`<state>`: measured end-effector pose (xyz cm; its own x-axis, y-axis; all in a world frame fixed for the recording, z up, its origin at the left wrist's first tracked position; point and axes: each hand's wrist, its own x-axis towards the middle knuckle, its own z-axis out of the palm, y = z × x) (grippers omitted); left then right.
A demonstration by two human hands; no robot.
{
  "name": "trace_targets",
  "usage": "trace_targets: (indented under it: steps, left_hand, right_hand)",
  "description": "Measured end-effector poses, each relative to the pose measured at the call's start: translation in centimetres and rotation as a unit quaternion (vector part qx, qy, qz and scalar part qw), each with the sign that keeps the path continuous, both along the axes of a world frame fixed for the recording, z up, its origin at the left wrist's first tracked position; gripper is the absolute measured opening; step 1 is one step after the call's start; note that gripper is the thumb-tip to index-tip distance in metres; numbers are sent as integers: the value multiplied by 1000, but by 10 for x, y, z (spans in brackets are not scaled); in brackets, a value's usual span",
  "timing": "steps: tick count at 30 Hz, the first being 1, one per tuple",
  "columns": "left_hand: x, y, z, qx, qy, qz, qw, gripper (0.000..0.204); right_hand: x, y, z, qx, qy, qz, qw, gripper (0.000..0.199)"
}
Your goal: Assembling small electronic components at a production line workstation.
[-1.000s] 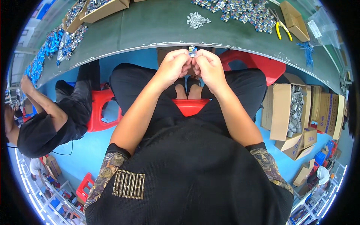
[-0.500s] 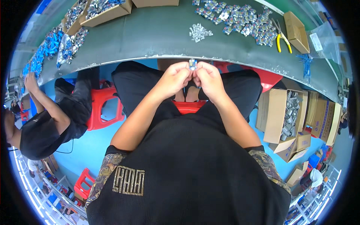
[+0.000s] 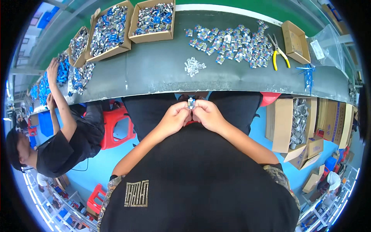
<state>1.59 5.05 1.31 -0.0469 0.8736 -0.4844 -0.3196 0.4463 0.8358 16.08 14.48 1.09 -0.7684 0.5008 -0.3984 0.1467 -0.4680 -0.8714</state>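
Blue-and-silver, squarish little part [image 3: 191,103] is pinched between the curled thumbs and fingers of the left hand [image 3: 176,116] and right hand [image 3: 208,115], just off the dark green, scuffed-edge bench [image 3: 154,75], probably two-handed because it's so tiny. Jagged whitish bits [image 3: 194,66] are heaped nearby, seemingly for easy reach (yellow-handled metal pliers [image 3: 279,52] lie farther right).
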Motion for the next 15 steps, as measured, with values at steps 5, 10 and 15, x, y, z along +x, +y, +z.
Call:
trace_targets:
  steps: [5,10,15]
  left_hand:
    - [-5,10,-3,15,21,-16,1000,23]
    - [-12,16,-12,12,-13,-19,1000,23]
    - [-11,14,-17,40,-41,2,998,23]
  right_hand:
    - [-2,15,-2,2,-3,35,999,18]
    - [-6,17,-11,-49,14,26,998,18]
    - [-8,13,-19,-32,35,21,999,19]
